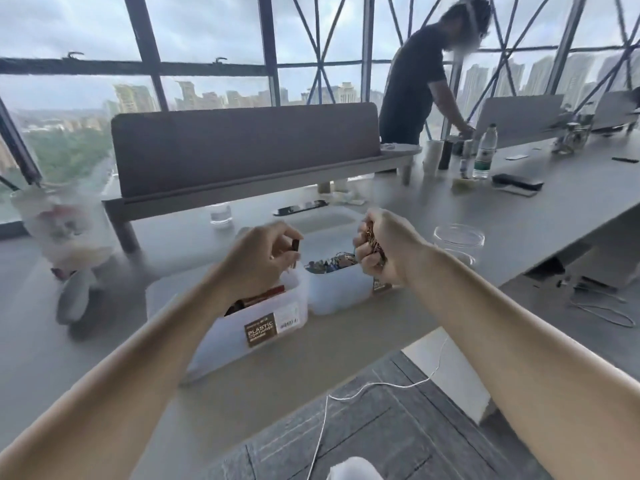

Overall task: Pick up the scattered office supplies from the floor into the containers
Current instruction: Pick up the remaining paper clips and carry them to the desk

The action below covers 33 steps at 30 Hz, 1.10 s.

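Motion blur smeared the near scene, so small things were hard to name. The left hand (263, 258) covered much of the left container (228, 337); only reddish-brown and dark shapes (266, 294) showed under the wrist, and what they were could not be told. That hand's fingers pinched a small dark piece (295, 244) above the container's far end. The right hand (388, 247) was clenched round a bundle of brownish metal clips (373, 239), most of it buried in the fist, just above the right container (339, 292). The two hands were apart, one over each container.

Both containers were translucent plastic tubs standing side by side on the tabletop (277, 379). The left one bore a brown label (261, 329) reading "PLASTIC CONTAINER". The right one held a heap of small mixed-colour bits (332, 263), too blurred to sort out; a second label at its right corner was half hidden by the right wrist. A clear glass jar (459, 239) stood on the tabletop to the right of that hand, its contents not legible.

At the far right, dark bits (588, 287) and a thin loop (606, 313) lay on the floor (398, 441).
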Tool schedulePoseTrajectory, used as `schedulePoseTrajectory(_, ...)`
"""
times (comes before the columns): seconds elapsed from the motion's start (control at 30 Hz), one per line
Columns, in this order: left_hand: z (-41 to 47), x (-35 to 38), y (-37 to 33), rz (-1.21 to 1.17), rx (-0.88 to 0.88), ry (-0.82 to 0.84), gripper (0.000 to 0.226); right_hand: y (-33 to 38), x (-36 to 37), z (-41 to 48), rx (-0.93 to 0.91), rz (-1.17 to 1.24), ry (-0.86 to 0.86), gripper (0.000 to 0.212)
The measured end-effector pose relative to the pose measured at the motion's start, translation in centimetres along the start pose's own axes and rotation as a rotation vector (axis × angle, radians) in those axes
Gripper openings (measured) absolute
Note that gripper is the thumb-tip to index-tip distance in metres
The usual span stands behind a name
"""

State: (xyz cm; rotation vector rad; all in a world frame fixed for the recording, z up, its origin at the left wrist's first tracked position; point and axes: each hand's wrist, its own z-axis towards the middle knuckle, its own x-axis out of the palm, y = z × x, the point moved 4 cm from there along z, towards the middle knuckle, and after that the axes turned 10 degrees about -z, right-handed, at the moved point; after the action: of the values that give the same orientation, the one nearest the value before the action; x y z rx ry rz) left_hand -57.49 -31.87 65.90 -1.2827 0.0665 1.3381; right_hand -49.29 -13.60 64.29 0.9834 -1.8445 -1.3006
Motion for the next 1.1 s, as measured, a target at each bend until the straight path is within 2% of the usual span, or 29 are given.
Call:
schedulePoseTrajectory(0.07,0.3,-0.8,1.1,0.057,-0.039,0.014,0.025,1.2,1.1,1.7,-0.037,-0.068,-0.011,0.029)
schedulePoseTrajectory(0.17,0.2,-1.5,3.1,0.022,-0.089,0.093,0.022,1.9,2.9,4.5,-0.043,-0.246,-0.069,0.03)
schedulePoseTrajectory(0.23,0.0,-1.2,4.4,0.018,-0.123,0.202,0.023,1.9,3.7,6.2,-0.131,-0.585,-0.129,0.032)
schedulePoseTrajectory(0.3,-0.4,-0.6,5.6,0.086,-0.152,0.312,0.023,1.9,4.0,7.3,-0.306,-1.119,-0.2,0.035)
schedulePoseTrajectory(0.37,-0.6,-0.3,6.5,0.152,-0.161,0.368,0.022,1.6,4.6,7.7,-0.404,-1.374,-0.213,0.039)
schedulePoseTrajectory(0.47,-0.6,-0.8,7.5,0.186,-0.188,0.32,0.028,0.4,4.9,9.5,-0.398,-1.392,-0.089,0.041)
schedulePoseTrajectory(0.57,-0.7,-1.4,7.8,0.179,-0.155,0.239,0.025,-0.2,4.8,10.9,-0.433,-1.399,-0.074,0.04)
schedulePoseTrajectory(0.7,-1.7,-1.1,8.0,0.123,-0.116,0.211,0.019,-0.5,4.2,11.6,-0.458,-1.456,-0.059,0.041)
schedulePoseTrajectory(0.9,-2.2,-0.9,8.5,0.107,-0.093,0.124,0.024,-0.4,3.7,11.5,-0.527,-1.51,-0.035,0.011)
schedulePoseTrajectory(1.1,-2.3,-0.7,8.4,0.099,-0.086,0.124,0.019,-0.2,3.4,11.4,-0.478,-1.515,-0.05,0.008)
